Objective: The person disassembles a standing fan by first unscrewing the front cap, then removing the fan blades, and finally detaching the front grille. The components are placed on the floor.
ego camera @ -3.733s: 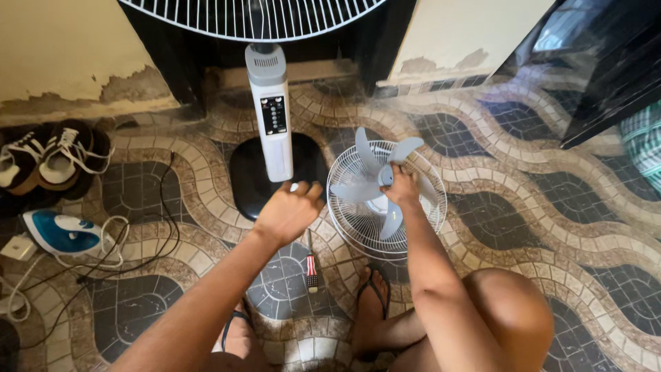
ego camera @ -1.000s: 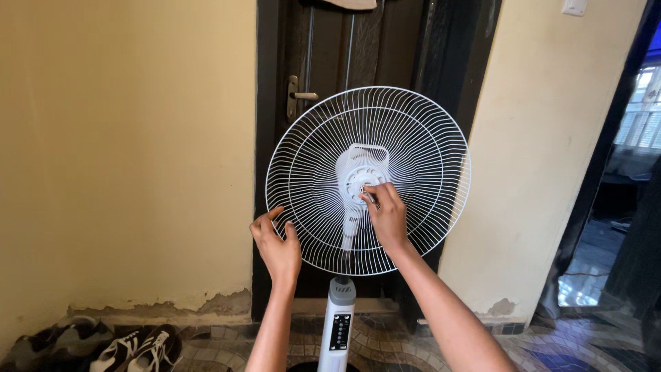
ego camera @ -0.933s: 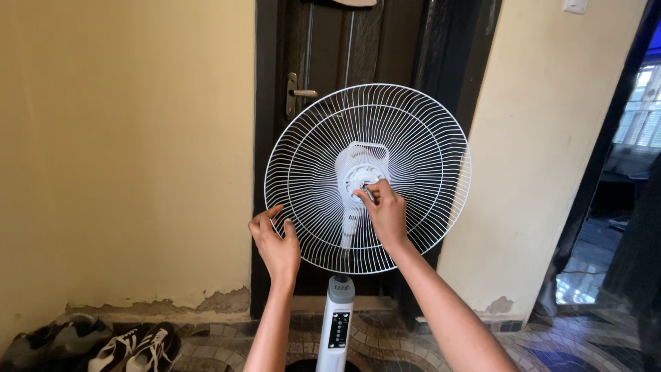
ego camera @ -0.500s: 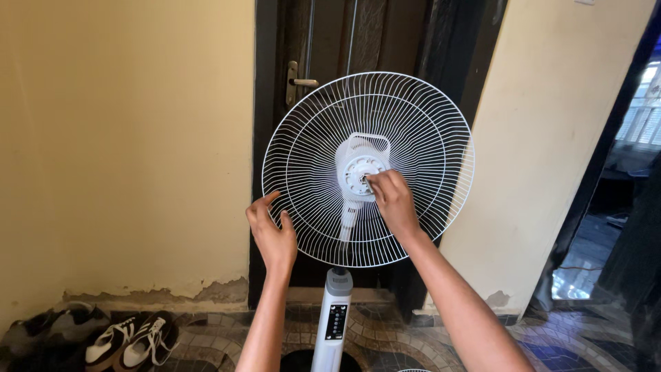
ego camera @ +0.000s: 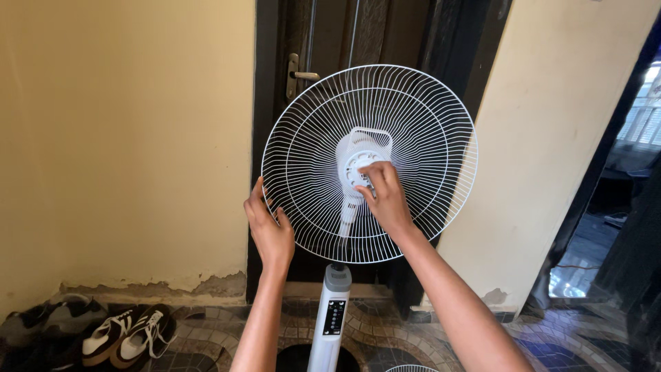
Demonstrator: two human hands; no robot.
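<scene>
A white pedestal fan stands before me with only its rear wire guard (ego camera: 420, 117) mounted, a round white cage with no blade on it. My left hand (ego camera: 270, 229) grips the guard's lower left rim. My right hand (ego camera: 383, 195) pinches the white ring at the motor hub (ego camera: 351, 160) in the guard's centre. The fan's white pole (ego camera: 330, 317) with a dark control panel drops below the guard between my forearms.
A dark wooden door with a brass handle (ego camera: 300, 74) is behind the fan, with cream walls on both sides. Several shoes (ego camera: 124, 334) lie on the patterned tile floor at the lower left. An open doorway (ego camera: 620, 207) lies to the right.
Earlier I was crouched over the loose front guard and blade on the floor. Now I face the standing fan; over the last second the view dipped slightly while my right hand stayed working at the hub.
</scene>
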